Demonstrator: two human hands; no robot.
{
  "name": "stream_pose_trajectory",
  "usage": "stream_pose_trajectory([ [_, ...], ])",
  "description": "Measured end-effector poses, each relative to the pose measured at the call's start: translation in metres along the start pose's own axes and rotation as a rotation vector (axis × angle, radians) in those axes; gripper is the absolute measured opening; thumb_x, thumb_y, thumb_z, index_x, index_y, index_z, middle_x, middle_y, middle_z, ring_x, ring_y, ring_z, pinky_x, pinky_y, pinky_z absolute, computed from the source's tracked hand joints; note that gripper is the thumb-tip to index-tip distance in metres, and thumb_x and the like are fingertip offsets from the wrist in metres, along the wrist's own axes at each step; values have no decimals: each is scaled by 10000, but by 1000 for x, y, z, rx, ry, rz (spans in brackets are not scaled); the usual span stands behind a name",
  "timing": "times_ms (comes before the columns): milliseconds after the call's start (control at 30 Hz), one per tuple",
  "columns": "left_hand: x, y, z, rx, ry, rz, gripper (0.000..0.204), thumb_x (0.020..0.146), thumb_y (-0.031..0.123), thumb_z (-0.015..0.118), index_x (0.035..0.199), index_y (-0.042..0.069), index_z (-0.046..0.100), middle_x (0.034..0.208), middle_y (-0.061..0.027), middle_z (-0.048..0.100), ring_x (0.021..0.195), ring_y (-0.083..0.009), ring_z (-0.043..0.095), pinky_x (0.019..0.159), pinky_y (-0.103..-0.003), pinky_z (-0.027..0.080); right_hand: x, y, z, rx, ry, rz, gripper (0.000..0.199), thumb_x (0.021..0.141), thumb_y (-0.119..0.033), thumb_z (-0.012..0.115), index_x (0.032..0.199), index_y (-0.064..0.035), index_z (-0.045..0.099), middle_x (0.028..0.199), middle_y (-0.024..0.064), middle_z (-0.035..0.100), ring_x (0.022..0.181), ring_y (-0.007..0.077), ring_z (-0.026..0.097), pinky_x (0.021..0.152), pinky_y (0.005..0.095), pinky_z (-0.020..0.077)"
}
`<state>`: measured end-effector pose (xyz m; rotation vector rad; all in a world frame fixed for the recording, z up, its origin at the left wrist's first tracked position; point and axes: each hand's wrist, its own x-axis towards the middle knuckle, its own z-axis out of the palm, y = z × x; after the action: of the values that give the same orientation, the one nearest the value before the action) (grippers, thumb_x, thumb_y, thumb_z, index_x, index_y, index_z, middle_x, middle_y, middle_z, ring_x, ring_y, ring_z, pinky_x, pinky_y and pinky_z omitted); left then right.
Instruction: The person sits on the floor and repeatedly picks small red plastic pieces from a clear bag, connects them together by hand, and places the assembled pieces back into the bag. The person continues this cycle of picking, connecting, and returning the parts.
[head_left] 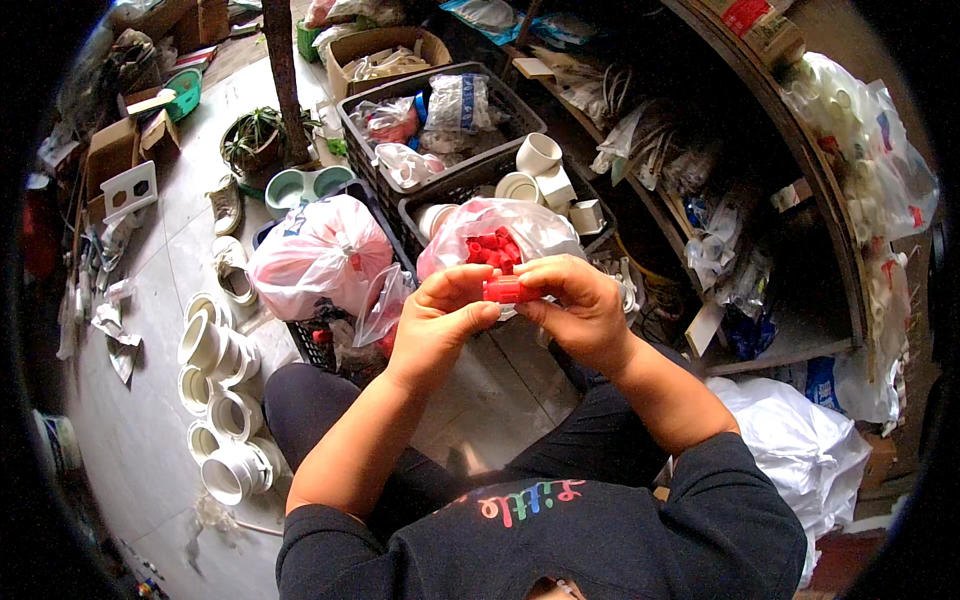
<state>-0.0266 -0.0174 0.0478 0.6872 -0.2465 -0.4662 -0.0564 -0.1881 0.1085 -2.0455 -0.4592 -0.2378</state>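
A small red plastic part (506, 290) is pinched between my two hands, in front of my chest. My left hand (447, 303) grips its left end with thumb and fingers. From the other side, my right hand (578, 303) holds the right end. Just beyond my fingers, an opened clear plastic bag (545, 222) holds several more red parts (492, 246). This bag rests on a dark crate with white fittings in it. The underside of the held part is hidden by my fingers.
White pipe fittings (232, 470) stand in rows on the tiled floor at left. A tied pinkish bag (322, 256) sits on a crate beside them. Farther back are a dark crate (440, 85) and a cardboard box (388, 55). Shelving (790, 340) and a white sack (800, 440) flank my right.
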Motion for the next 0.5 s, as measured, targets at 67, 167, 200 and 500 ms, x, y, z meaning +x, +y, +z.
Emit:
stream_pose_trajectory([
  [67, -1, 0, 1, 102, -7, 45, 334, 737, -24, 628, 1060, 19, 554, 1025, -60, 586, 927, -122, 550, 803, -251, 447, -3, 2, 0, 74, 16, 64, 220, 711, 53, 629, 914, -9, 570, 936, 89, 582, 872, 167, 568, 773, 271, 451],
  [167, -2, -1, 3, 198, -31, 112, 340, 740, -50, 612, 1070, 10, 552, 1030, -67, 584, 930, -125, 551, 807, -248, 452, -6, 0, 2, 279, 34, 288, 169, 768, -64, 619, 925, -31, 567, 858, 69, 591, 778, 131, 572, 679, 249, 460],
  [200, -2, -1, 3, 220, -41, 134, 343, 742, -57, 607, 1074, 8, 550, 1031, -70, 584, 929, -126, 552, 806, -246, 455, -4, -3, 0, 387, 9, 394, 176, 797, -109, 602, 950, -36, 555, 845, 60, 586, 750, 115, 566, 649, 238, 456],
  [500, -1, -2, 3, 157, -20, 74, 336, 752, -65, 592, 1078, -5, 536, 1049, -90, 576, 932, -138, 556, 797, -252, 472, -3, 0, 9, 545, -58, 337, 247, 858, -234, 541, 1010, -76, 427, 746, 22, 554, 550, 79, 514, 469, 203, 404],
])
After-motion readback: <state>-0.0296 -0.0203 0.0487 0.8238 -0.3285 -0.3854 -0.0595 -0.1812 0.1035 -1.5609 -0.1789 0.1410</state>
